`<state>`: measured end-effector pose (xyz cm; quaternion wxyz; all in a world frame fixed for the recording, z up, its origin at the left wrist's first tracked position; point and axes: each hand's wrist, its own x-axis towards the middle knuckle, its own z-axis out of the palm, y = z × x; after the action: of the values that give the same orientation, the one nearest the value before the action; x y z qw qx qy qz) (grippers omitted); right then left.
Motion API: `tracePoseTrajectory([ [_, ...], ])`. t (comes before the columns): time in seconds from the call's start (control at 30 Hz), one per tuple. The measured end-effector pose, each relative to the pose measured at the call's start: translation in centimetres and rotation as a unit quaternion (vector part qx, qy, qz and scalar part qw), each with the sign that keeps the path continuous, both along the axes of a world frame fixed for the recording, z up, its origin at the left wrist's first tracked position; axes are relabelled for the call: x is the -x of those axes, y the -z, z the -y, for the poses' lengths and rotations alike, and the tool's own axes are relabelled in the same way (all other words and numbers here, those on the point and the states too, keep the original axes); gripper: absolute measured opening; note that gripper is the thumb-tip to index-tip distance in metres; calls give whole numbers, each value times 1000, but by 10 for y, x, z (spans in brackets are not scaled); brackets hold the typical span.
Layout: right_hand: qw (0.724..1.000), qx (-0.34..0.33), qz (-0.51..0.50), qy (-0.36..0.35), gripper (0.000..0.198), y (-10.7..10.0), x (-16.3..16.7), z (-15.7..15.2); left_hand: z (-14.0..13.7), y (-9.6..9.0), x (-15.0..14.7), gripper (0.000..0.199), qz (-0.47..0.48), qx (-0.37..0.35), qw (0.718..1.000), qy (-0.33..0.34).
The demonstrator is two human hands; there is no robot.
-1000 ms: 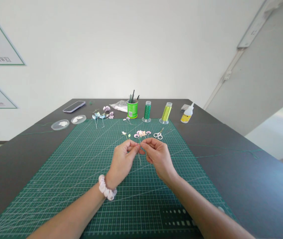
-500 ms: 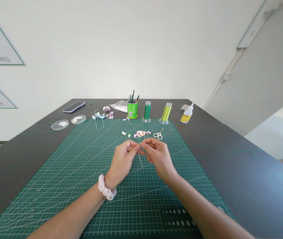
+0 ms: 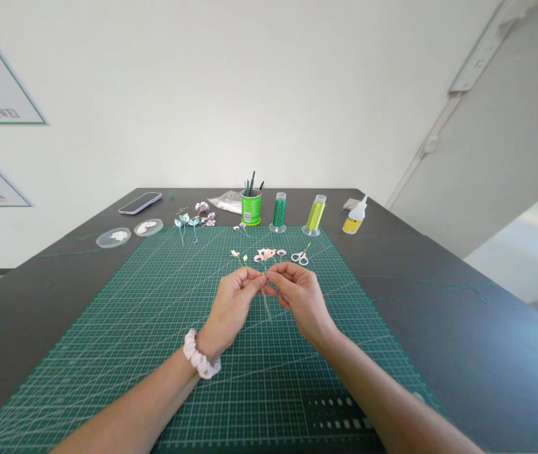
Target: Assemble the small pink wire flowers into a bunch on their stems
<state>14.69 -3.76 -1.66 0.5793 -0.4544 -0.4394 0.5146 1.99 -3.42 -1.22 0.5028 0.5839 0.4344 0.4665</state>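
My left hand (image 3: 236,299), with a white scrunchie (image 3: 201,357) at its wrist, pinches the stem of a small pink flower spray (image 3: 267,254). Fingertips of my right hand (image 3: 299,295) close on the same stem from the other side, almost touching the left thumb. Thin pale stem ends (image 3: 267,307) hang below the fingers. Pink blossoms stand upright above the grip, and a bit of green shows on the stem under them. Beyond my left fingers lie a small white bud (image 3: 235,254) and a pale green leaf (image 3: 245,258). White-handled scissors (image 3: 300,257) rest past my right hand.
A green cutting mat (image 3: 155,328) lies under my hands. Behind it stand a green can of tools (image 3: 251,209), a dark green thread spool (image 3: 279,213), a yellow-green spool (image 3: 315,216) and a glue bottle (image 3: 354,217). Blue flowers (image 3: 188,221), shallow dishes (image 3: 113,238) and a phone (image 3: 140,203) are left.
Both hands keep their pinch on the flower stem in nearly the same place. The view has shifted very slightly; nothing else visibly moved.
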Motion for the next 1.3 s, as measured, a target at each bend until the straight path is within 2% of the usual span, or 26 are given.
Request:
tracePoseTrajectory([
  [1.3,1000,8,-21,-8,22,-3,-1,1,1,1,-2,20,53,9,998,13],
])
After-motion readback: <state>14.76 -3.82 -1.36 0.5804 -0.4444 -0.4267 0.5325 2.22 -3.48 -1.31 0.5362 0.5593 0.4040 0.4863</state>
